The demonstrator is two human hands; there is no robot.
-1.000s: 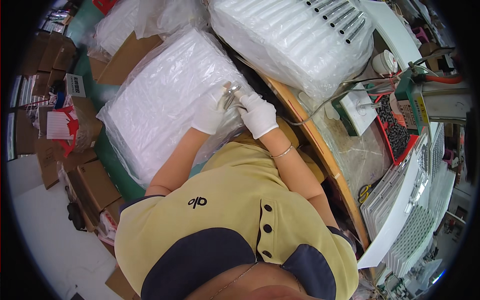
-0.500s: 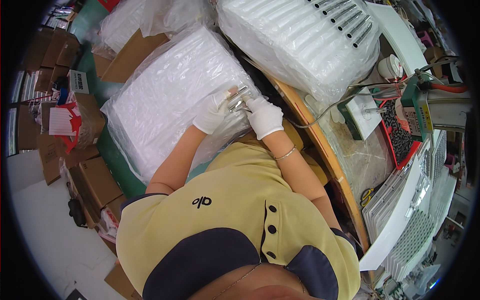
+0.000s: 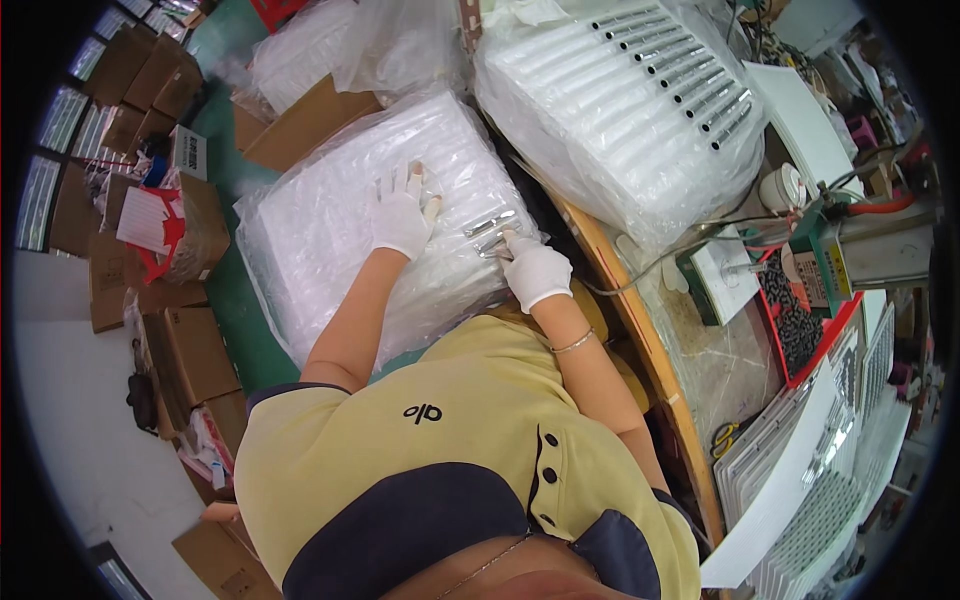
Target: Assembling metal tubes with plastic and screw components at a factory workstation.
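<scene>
Under both hands lies a white foam tray [image 3: 320, 200] with rows of grooves, wrapped in clear plastic film. My left hand [image 3: 402, 215], in a white glove with bare fingertips, rests on the film with its fingers spread, holding nothing. A few short, shiny metal tubes [image 3: 488, 222] lie at the tray's right side. My right hand [image 3: 540, 272], gloved the same way, has its thumb and forefinger closed at the end of the nearest tube; its other fingers are curled under and partly hidden.
At upper right, a second plastic-wrapped foam tray [image 3: 590, 130] holds a row of metal tubes. Beside it runs a wooden-edged bench [image 3: 640, 330] with a bench machine [image 3: 720, 280], a red bin of dark small parts [image 3: 795, 330] and yellow scissors [image 3: 725, 438]. Cardboard boxes [image 3: 195, 350] stand at left.
My left hand has let go of the metal tubes, moved left and opened flat on the tray. The tubes now lie on the tray, with my right hand still at them. The view has shifted slightly.
</scene>
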